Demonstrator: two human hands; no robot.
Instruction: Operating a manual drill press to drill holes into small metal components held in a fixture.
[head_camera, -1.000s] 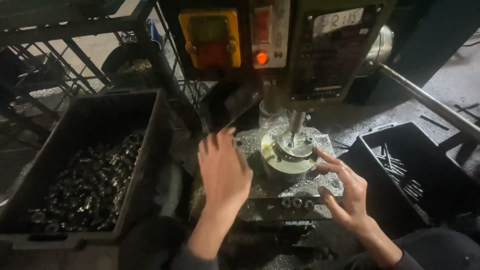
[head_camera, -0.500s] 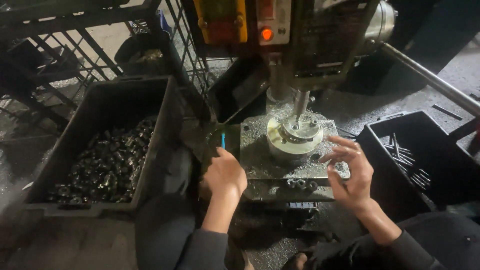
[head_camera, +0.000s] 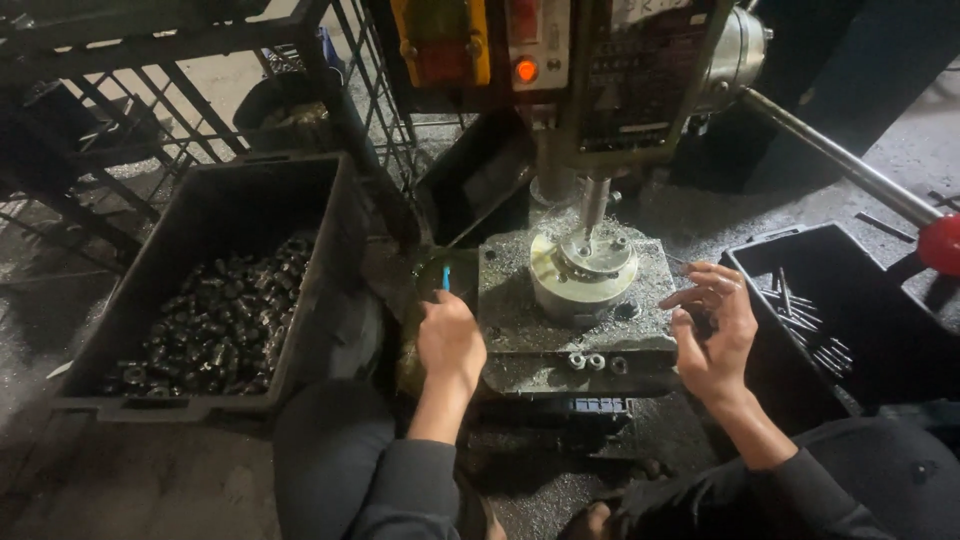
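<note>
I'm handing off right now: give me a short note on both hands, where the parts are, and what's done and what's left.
Left hand: closed around a small blue-tipped tool, at the left edge of the drill table.
Right hand: fingers curled at the table's right edge; whether it holds a part cannot be told.
Round fixture: sits on the table under the spindle, with chips around it.
Left bin: a pile of small dark metal parts.
Right bin: a few thin pins.
Done: cannot tell if the fixture is loaded.
Left: many parts lie in the left bin.
</note>
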